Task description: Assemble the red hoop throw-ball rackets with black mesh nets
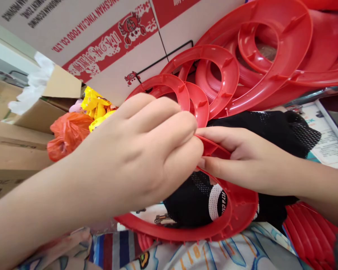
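Observation:
A red plastic ring [242, 202] with small ribs and pegs along its edge is held low in front of me. My left hand [152, 150] is closed in a fist at the ring's upper part; its fingertips are hidden behind the knuckles. Right beside it, touching, my right hand [250, 161] pinches the same part between thumb and fingers. Through the ring's opening shows black mesh fabric [197, 202] with a white printed patch. More red plastic rings [225, 75] of several sizes lie piled beyond my hands.
A white and red printed carton [101, 45] stands behind. To the left are an orange plastic bag [69, 133], yellow packaging [95, 105] and an open cardboard box [33, 112]. Ridged red pieces [312, 232] lie at the lower right, with patterned cloth [186, 257] along the bottom.

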Action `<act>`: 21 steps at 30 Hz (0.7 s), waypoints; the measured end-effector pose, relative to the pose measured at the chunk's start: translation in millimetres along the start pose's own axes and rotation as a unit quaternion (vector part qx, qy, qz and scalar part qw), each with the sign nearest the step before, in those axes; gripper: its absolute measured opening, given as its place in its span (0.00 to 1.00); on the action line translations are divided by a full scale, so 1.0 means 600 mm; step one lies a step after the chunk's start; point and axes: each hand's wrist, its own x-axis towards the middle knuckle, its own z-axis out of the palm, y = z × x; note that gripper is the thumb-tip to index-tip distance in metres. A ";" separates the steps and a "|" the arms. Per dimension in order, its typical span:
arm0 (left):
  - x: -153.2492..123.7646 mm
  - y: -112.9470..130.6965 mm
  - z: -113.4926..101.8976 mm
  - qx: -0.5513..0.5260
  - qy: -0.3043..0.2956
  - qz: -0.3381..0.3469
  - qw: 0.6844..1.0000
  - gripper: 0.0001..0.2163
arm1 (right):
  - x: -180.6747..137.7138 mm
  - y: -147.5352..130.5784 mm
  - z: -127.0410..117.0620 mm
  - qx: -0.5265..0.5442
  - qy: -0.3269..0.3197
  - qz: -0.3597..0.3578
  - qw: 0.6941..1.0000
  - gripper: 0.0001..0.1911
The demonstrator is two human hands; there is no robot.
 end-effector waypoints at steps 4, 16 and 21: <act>0.029 -0.009 0.002 -0.017 -0.061 0.012 0.998 0.24 | 0.000 -0.002 0.002 -0.002 0.005 -0.006 1.000 0.10; -0.005 -0.036 0.012 -0.086 0.072 0.024 0.993 0.08 | 0.000 0.007 -0.005 0.052 -0.020 0.065 0.996 0.12; -0.046 -0.030 0.016 -0.140 0.026 -0.128 0.982 0.19 | 0.004 0.014 -0.001 0.039 -0.010 0.063 0.997 0.16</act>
